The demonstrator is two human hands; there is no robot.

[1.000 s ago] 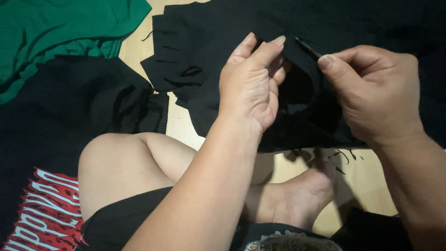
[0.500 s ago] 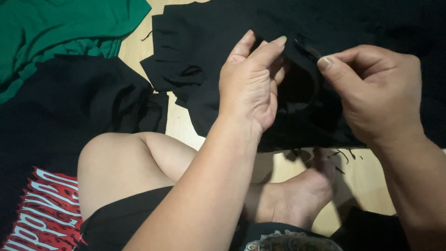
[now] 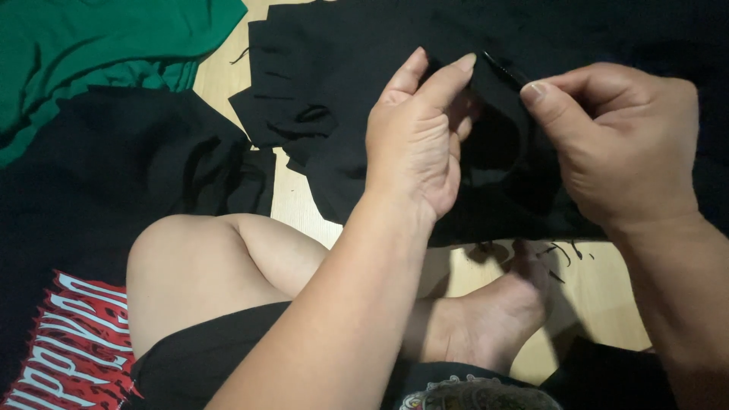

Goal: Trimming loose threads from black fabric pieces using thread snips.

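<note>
At the far left a green knit garment (image 3: 91, 53) lies crumpled on the pale wooden floor (image 3: 292, 201), with a second black cloth (image 3: 114, 175) spread just below it and a black fabric printed in red and white (image 3: 72, 353) at the lower corner; the person's bare knee (image 3: 190, 266) rises beside these, and a bare foot (image 3: 486, 326) rests on the floor further right; above the knee, the large black fabric sheet with its edge cut into fringe strips (image 3: 319, 106) lies flat across the upper middle of the floor, its strips fanning toward the left; the left hand (image 3: 414, 144) is raised over it, fingers curled narrow with thumb and forefinger pinching one raised strip of that fabric; just to the right, the right hand (image 3: 619, 140) is closed tight, thumb pressed against forefinger on a neighbouring thin black strip end (image 3: 505, 70), so both hands hold parts of the same cloth, close together and nearly touching; the fabric looks light, soft and limp, likely a stretchy jersey that drapes and curls at cut edges; it should not slip much but will stretch if pulled, so a hold near each strip's tip seems the sensible place; a few loose black threads (image 3: 562, 250) lie on the floor below the right wrist.
</note>
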